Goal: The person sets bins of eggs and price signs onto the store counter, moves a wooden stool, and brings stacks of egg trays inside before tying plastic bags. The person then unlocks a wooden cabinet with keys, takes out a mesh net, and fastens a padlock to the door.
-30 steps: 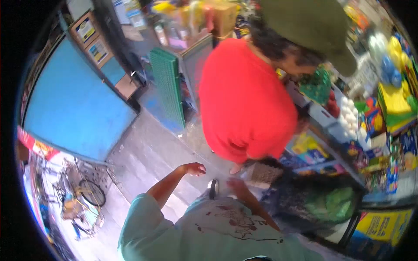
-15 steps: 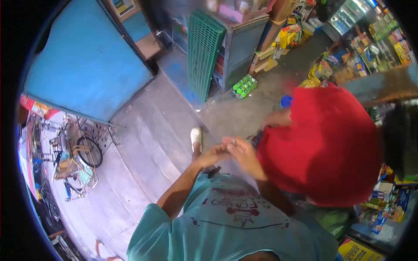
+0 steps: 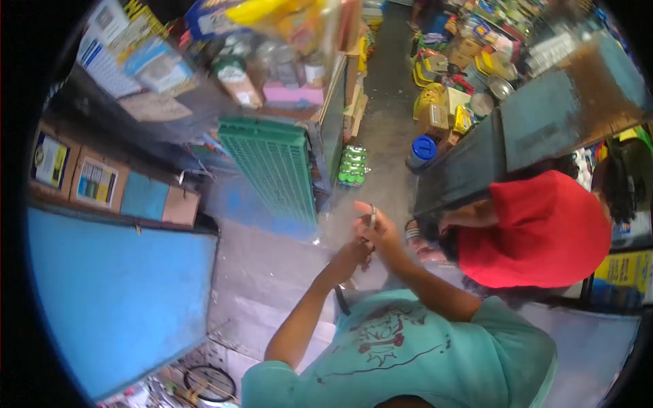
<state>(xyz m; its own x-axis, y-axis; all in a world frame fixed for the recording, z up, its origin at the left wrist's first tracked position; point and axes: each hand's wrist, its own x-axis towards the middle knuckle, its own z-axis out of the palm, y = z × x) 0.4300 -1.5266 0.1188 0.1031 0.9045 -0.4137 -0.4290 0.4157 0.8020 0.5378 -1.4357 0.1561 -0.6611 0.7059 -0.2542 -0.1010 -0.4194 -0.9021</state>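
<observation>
My left hand and my right hand meet in front of my teal shirt. The fingers of the left are curled under the right, touching it. One finger of my right hand points away to the left while the others bend in. A narrow silvery band shows at the right hand's fingers, perhaps a ring. Blur and overlap hide whatever lies between the hands. Close on the right, a person in a red shirt bends over, one forearm reaching left.
A green plastic slatted panel leans against a cabinet. Green-topped cans in a pack stand on the floor. Beyond are a blue-lidded container and piled goods. A blue board fills the left, with a bicycle wheel below.
My view has swung left to right, toward the shop interior. My hands stay together, the right now above the left. The person in red appears lower and farther right.
</observation>
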